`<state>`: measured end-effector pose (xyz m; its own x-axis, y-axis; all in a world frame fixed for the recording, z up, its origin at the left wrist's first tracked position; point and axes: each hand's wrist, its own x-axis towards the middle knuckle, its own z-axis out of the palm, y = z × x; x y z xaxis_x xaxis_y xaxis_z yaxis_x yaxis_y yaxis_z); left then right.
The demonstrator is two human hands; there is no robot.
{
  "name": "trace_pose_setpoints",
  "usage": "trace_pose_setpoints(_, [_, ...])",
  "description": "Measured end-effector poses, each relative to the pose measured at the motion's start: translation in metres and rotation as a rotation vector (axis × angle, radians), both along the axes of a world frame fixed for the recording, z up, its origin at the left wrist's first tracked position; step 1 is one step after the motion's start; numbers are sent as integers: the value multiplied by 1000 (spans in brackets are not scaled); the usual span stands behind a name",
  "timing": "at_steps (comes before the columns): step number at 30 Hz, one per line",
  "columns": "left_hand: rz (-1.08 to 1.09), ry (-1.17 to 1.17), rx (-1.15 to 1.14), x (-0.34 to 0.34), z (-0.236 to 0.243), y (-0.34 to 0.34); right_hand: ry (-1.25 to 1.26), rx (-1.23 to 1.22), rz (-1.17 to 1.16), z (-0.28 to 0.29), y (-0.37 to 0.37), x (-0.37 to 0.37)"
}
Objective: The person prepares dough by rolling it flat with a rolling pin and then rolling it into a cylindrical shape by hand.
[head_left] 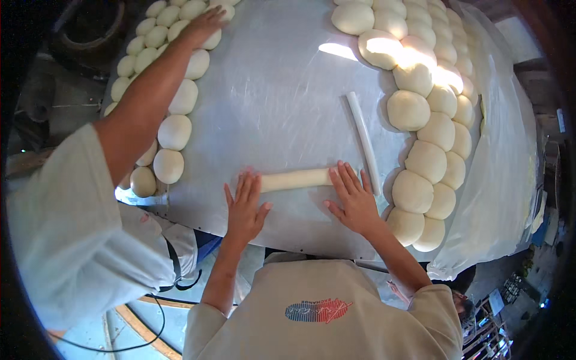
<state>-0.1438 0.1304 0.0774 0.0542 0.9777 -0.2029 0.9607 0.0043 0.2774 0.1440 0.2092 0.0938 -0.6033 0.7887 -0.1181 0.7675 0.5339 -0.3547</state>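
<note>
Item, centre of the frame: one pale dough roll (297, 179), lying crosswise on the metal table (270, 114). I judge it light, soft and easily dented, perhaps slightly tacky; best met with flat fingers near both ends, not pinched. Left hand (245, 204): open, fingers spread over the roll's left end. Right hand (354, 201): likewise open, fingers over the right end; I see neither clenched. Edges: table's near rim, below the roll; white rod (363, 144), slanting just beside the right hand; right-side dough balls (436, 131); left-side dough balls (174, 132), a co-worker's arm (150, 90) reaching over them. Room, viewed remotely: upward, between both banks.
</note>
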Motion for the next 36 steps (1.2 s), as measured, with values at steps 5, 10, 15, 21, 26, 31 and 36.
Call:
trace_pose_setpoints(5, [99,-373,224,1,13,-14,222,140,-60,19,7,2])
trace_pose_setpoints(10, [21,-270,210,27,28,-29,338,-115,-187,18,-28,11])
trace_pose_setpoints(15, [-121,-376,256,63,38,-15,785,-194,-376,43,-46,36])
trace_pose_setpoints(21, [-121,-729,-327,129,70,-32,842,-113,-433,110,-144,115])
trace_pose_setpoints(26, [-268,-897,-953,191,85,-54,848,-219,-548,185,-256,169])
trace_pose_setpoints(31, [-482,-775,-615,241,62,-48,684,-9,-1001,203,-338,193])
trace_pose_setpoints(36, [-456,-698,-402,276,64,-55,311,128,-1461,123,-363,274])
